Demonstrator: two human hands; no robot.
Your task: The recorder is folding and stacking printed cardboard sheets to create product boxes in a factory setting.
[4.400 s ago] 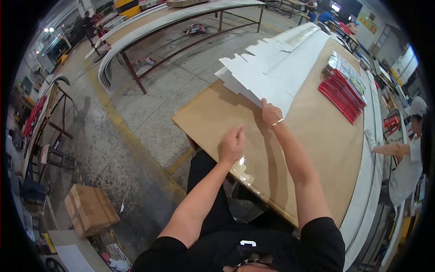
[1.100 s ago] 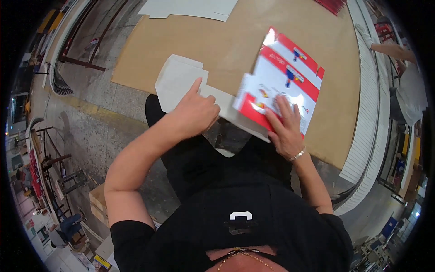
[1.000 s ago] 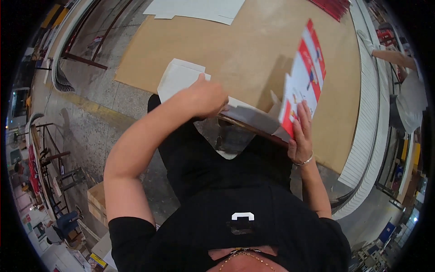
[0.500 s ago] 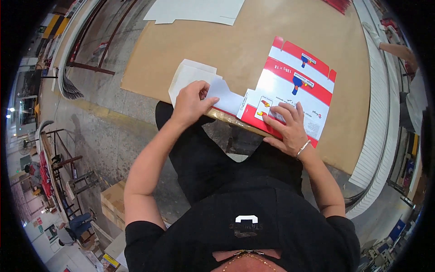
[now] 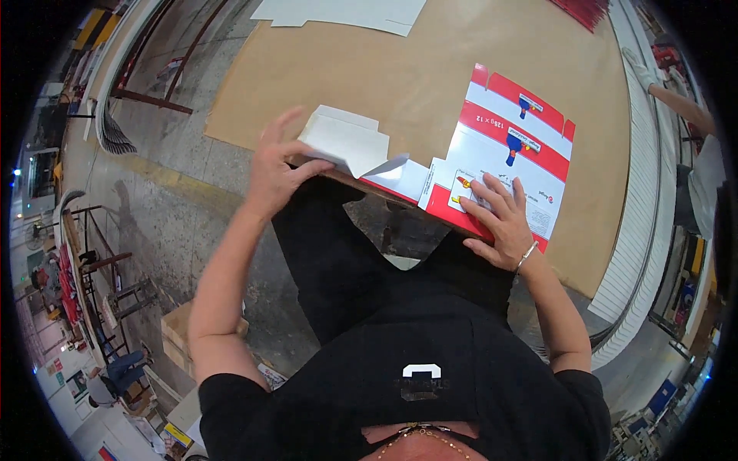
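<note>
A flat red and white printed carton blank (image 5: 513, 146) lies on the brown cardboard-covered table (image 5: 400, 84) at its near edge. My right hand (image 5: 498, 220) presses flat on the blank's near right corner. My left hand (image 5: 278, 167) grips the blank's white folded-up flap (image 5: 346, 141) at the left end, thumb on the flap and fingers spread. The flap's plain white inner side faces up.
A stack of white carton blanks (image 5: 346, 11) lies at the table's far edge, red blanks (image 5: 588, 11) at the far right. Another person's gloved arm (image 5: 676, 100) works at the right beside a white conveyor rail (image 5: 642, 223). A cardboard box (image 5: 181, 338) stands on the floor to my left.
The blank, held upright a second ago, now lies flat printed side up. My left hand has folded the white end flap over while my right hand stays pressed on the blank.
</note>
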